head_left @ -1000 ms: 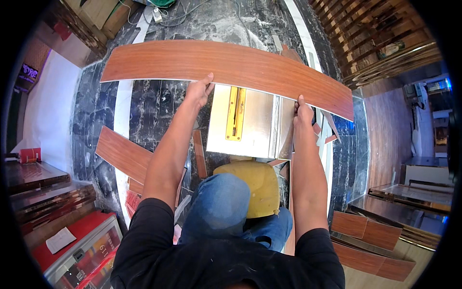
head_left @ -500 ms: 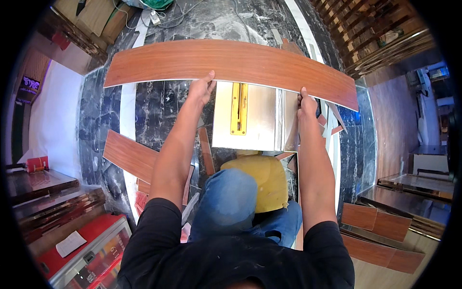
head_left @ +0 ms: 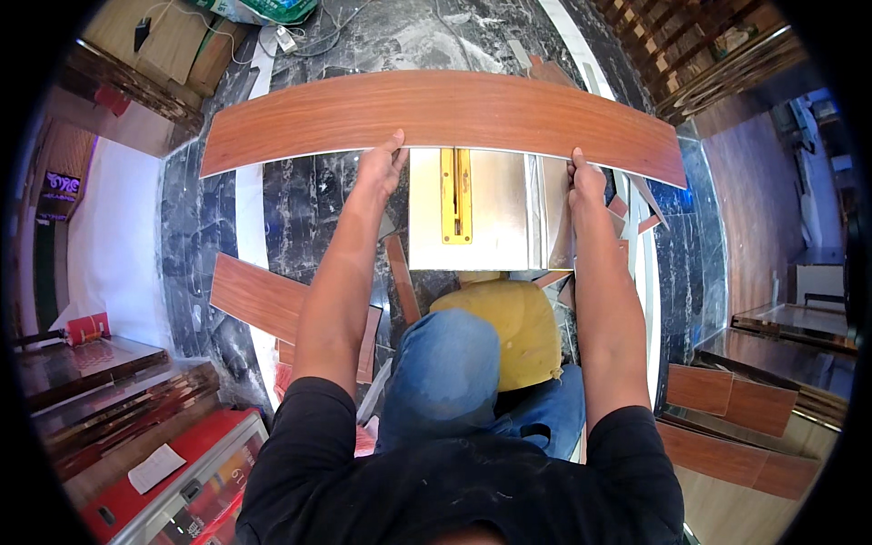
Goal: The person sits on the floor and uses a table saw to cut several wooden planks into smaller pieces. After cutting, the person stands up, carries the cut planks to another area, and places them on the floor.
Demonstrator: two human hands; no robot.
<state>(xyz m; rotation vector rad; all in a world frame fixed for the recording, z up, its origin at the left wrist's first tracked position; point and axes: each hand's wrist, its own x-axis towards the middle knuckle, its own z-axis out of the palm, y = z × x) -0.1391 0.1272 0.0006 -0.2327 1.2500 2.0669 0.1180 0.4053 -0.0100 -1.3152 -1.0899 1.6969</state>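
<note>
plank: a long reddish-brown wood-grain plank (head_left: 445,113) is held crosswise over the far edge of the saw, sticking out well past it on both sides. It looks bent, but that's just the fisheye.

saw: a small table saw (head_left: 481,209) with a bare metal surface is parked on the dark marbled floor (head_left: 300,209); a yellow insert (head_left: 456,195) is seen running down the middle where the blade sits.

left hand: the left hand (head_left: 380,168) is pressed to the near edge of the plank, just left of the saw; the fingers are curled shut on that edge.

right hand: the right hand (head_left: 586,180) is clamped on the near edge too, at the saw's right side, fingers wrapped closed around the plank.

progress: no cut line can be made out in the plank, which looks whole and in one piece. So it's judged that the board is only lined up at the far end of the insert, and the actual cut is not yet done. Pretty much all of the sawing is left.

offcuts: shorter pieces of the same wood-look board (head_left: 259,295) are scattered on the floor to the left, and more (head_left: 727,395) are stacked at the right.

other stuff: a yellow stool (head_left: 513,331) is tucked under the knees, and a red box (head_left: 173,481) is seen at lower left.
</note>
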